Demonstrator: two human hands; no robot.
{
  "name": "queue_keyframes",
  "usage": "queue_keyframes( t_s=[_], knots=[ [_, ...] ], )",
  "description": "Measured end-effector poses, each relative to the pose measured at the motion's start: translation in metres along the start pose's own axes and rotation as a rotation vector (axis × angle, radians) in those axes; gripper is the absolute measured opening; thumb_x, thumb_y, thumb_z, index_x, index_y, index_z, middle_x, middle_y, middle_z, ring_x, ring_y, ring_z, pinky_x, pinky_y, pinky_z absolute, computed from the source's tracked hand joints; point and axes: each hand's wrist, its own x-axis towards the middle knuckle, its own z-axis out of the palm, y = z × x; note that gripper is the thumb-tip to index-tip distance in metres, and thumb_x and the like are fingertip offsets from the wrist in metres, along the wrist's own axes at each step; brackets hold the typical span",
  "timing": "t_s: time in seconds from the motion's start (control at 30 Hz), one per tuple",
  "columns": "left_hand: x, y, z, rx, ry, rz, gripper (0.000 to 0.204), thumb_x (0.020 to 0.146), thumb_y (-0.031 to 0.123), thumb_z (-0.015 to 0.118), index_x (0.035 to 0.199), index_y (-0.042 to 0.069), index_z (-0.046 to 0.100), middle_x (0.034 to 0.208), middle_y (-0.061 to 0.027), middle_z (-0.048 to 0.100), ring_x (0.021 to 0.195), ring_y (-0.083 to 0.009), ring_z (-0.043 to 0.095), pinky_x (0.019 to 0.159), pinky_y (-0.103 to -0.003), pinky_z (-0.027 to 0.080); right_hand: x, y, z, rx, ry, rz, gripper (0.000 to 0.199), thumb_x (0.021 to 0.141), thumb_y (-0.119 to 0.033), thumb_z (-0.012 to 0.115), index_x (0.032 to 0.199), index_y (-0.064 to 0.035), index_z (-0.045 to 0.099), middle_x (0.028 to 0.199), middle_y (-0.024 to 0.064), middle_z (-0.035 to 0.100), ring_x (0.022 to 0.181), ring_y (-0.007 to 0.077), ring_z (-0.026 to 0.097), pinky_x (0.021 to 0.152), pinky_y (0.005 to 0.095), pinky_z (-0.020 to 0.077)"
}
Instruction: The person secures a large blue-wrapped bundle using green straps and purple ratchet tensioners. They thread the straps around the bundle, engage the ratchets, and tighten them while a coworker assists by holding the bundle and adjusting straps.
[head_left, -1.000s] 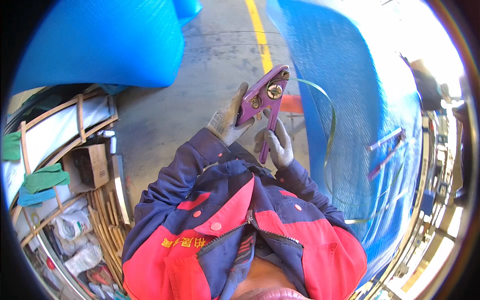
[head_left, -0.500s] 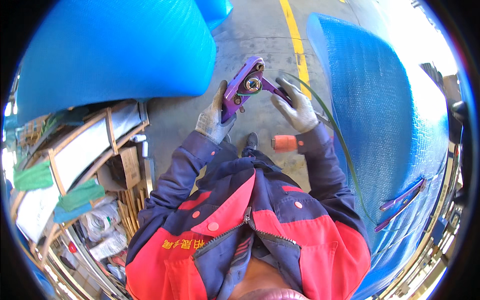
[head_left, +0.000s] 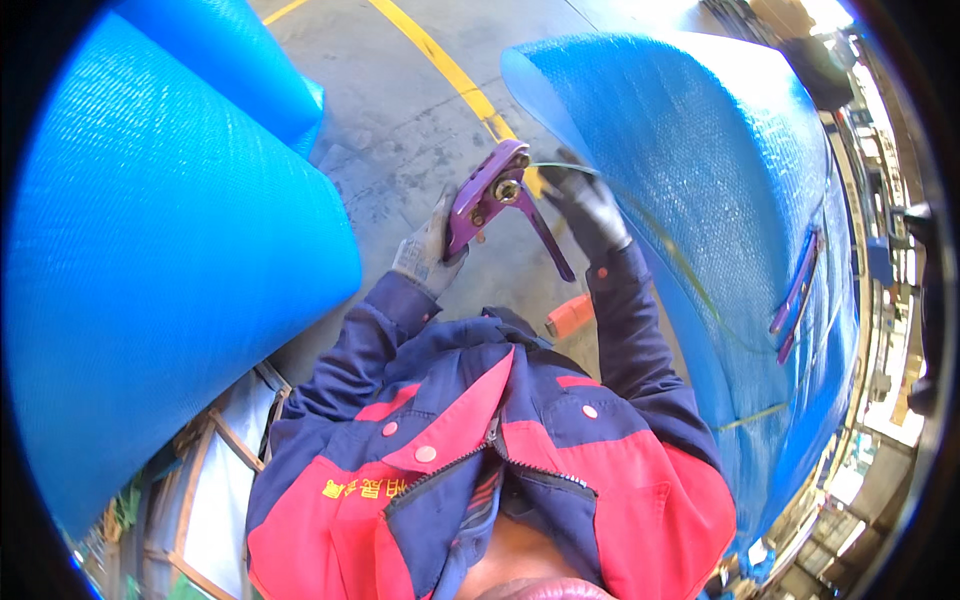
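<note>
Purple strapping tool [head_left: 478, 205], right at the middle of the frame, and we have it up over the grey floor [head_left: 365, 150], tilted with its head toward the upper right. Our left hand [head_left: 430, 250], in a pale glove, is closed around the tool's lower left end, fingers wrapped behind the body. Out from the head swings the long purple lever [head_left: 548, 240], slanting down to the right, and there's floor between it and our right hand [head_left: 588, 208]. That gloved hand is just to the right of the tool, blurred, fingers toward the top of the frame. Across those fingers runs a thin green strap [head_left: 690, 265], from the tool's head off toward the right; whether we're pinching it or only touching it, we can't tell. Over on the right of the frame, a big blue wrapped bundle [head_left: 680, 150] bulges, and on its side lies a second purple tool [head_left: 797, 300]. Look below our right hand: an orange-red object [head_left: 570, 316], partly behind our sleeve [head_left: 635, 320]. Another blue bundle [head_left: 180, 250] fills the left, a wooden frame [head_left: 190, 490] sits at lower left, and a yellow line [head_left: 440, 60] curves down from the top.
</note>
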Motion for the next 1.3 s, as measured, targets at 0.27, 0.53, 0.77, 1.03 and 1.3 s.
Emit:
queue_keyframes(
  t_s=[0.27, 0.53, 0.77, 1.03, 1.3],
  knots=[
    [0.073, -0.028, 0.023, -0.017, -0.512, -0.042, 0.086, 0.088, 0.02, 0.074, 0.161, 0.008, 0.03, 0.127, -0.0265, 0.066, 0.106, -0.0439, 0.07, 0.09, -0.048, 0.057, 0.005, -0.017, 0.119, -0.606, 0.302, -0.684, 0.023, 0.102, -0.014, 0.063, 0.119, 0.001, 0.069, 0.092, 0.013, 0.069, 0.086, 0.0246, 0.07, 0.079, 0.0405, 0.0555],
    [0.138, 0.013, 0.073, -0.176, -0.493, 0.14, 0.102, 0.084, 0.015, 0.076, 0.166, 0.006, 0.016, 0.102, -0.0245, 0.073, 0.091, -0.0447, 0.074, 0.082, -0.046, 0.059, -0.088, -0.108, 0.033, -0.202, 0.29, -0.064, 0.066, 0.112, -0.05, 0.035, 0.116, 0.0035, 0.073, 0.071, 0.0005, 0.059, 0.059, 0.0073, 0.05, 0.054, 0.0273, 0.0351],
    [0.205, 0.062, 0.115, -0.034, -0.543, 0.453, 0.1, 0.084, 0.006, 0.074, 0.166, 0.009, 0.017, 0.11, -0.0208, 0.073, 0.091, -0.0381, 0.075, 0.078, -0.042, 0.059, -0.073, -0.17, -0.004, -0.919, -0.234, -0.008, 0.022, 0.104, -0.018, 0.059, 0.117, -0.0052, 0.071, 0.097, 0.0169, 0.072, 0.083, 0.0359, 0.071, 0.076, 0.0427, 0.0563],
    [0.262, 0.15, 0.163, -0.223, -1.086, 0.066, 0.09, 0.091, 0.001, 0.063, 0.166, 0.016, 0.015, 0.102, -0.0112, 0.072, 0.074, -0.0196, 0.074, 0.057, -0.032, 0.06, -0.231, -0.232, -0.156, -0.291, 1.009, -1.13, 0.047, 0.115, -0.039, 0.041, 0.122, -0.0007, 0.067, 0.067, 0.0017, 0.055, 0.05, 0.0072, 0.044, 0.049, 0.0228, 0.0382],
    [0.358, 0.283, 0.307, -0.88, -1.402, -0.086, 0.044, 0.1, 0.019, 0.066, 0.137, 0.0, 0.052, 0.091, -0.0159, 0.071, 0.073, -0.0266, 0.074, 0.062, -0.041, 0.062, -0.412, -0.067, -0.249, 0.483, 1.578, -0.523, 0.039, 0.108, -0.043, 0.06, 0.119, -0.0062, 0.068, 0.066, -0.0086, 0.05, 0.049, 0.0034, 0.039, 0.046, 0.0206, 0.0316]
  ],
)
